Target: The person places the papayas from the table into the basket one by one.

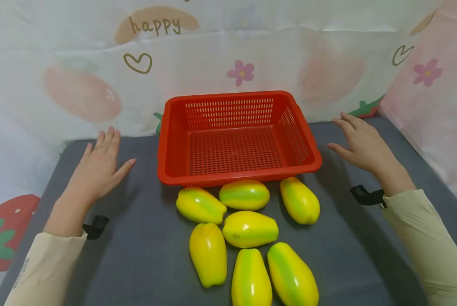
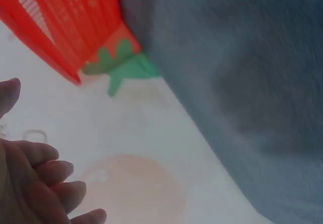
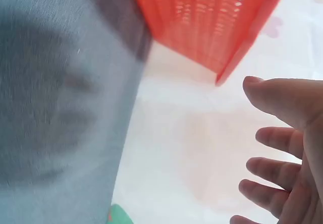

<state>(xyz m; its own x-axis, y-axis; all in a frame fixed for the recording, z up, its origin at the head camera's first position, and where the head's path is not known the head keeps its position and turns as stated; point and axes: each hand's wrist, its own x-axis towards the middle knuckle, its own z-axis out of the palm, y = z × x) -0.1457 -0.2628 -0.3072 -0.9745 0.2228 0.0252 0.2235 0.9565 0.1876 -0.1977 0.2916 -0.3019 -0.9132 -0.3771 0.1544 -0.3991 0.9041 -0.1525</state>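
Both hands are held over the table on either side of a red plastic basket (image 1: 234,175), touching nothing. My left hand (image 1: 98,168) is to its left, fingers extended and thumb spread. To its right, my right hand (image 1: 366,146) has its fingers straight and thumb apart. The left wrist view shows the left hand (image 2: 35,183) with bare fingers, and the right wrist view shows the right hand (image 3: 287,163) likewise. Several yellow-green papayas lie in front of the basket, among them one papaya (image 1: 245,195) by its front wall and another papaya (image 1: 299,201) at the right.
A grey cloth covers the table (image 1: 144,255). Behind it hangs a white printed curtain (image 1: 213,46) with hearts and flowers, close to the basket's back wall. A black wrist strap mount (image 1: 96,227) sticks out at the left wrist, and a similar black mount (image 1: 366,196) at the right.
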